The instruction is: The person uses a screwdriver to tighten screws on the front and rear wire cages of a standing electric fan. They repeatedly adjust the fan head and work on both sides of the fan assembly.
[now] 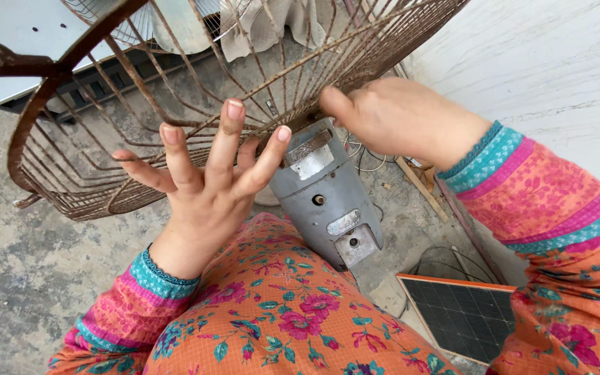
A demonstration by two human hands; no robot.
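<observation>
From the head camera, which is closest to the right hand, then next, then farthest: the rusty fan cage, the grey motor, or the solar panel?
Measured from the right hand:
1. Rusty fan cage: touching it, its fingers are on the wires at the hub.
2. Grey motor: just below the hand, towards the lap.
3. Solar panel: farthest, on the ground at lower right.

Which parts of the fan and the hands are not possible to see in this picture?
Head view only:
- Right hand: fingertips hidden behind the rusty fan guard wires; its grip cannot be told.
- Guard: top is cut off by the upper edge.
- Grey motor: lower end hidden behind the knee.
- Solar panel: partly covered by the sleeve.
- Left hand: open, fingers spread.
</observation>
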